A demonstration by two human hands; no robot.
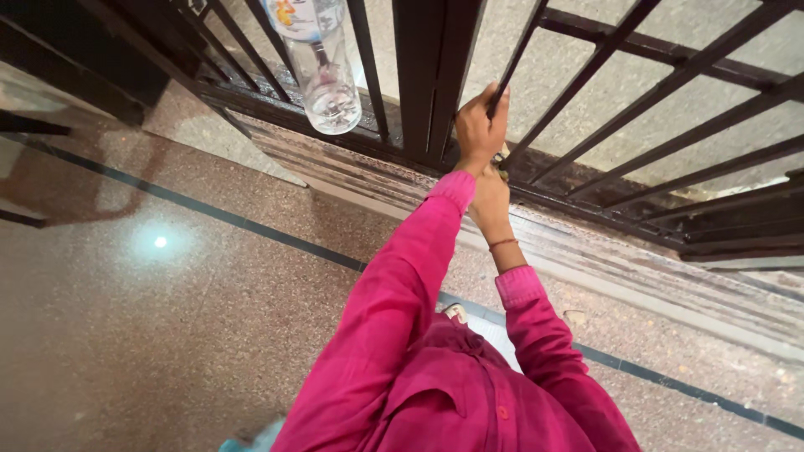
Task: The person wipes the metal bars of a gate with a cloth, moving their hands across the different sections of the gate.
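I see my left hand (479, 127) raised against the black metal gate (435, 84), its fingers (494, 94) curled tight around one slanted bar (511, 63) of that gate, knuckles toward me. My right hand (490, 201) sits just below the left one, low on the gate near its bottom rail (586, 205). Its fingers point away from me and are hidden by the back of the hand, so I cannot tell how far they are open or whether they have hold of anything; something small and pale shows at their tip, too small to make out. A thin red thread (502, 243) circles the right wrist. Both sleeves are bright pink (394, 293). To the left of the hands, along the same gate, a clear plastic bottle (322, 71) hangs among the bars. Under the gate runs a stone threshold (603, 268), and nearer me a speckled floor (167, 335) crossed by a dark stripe (251, 224).
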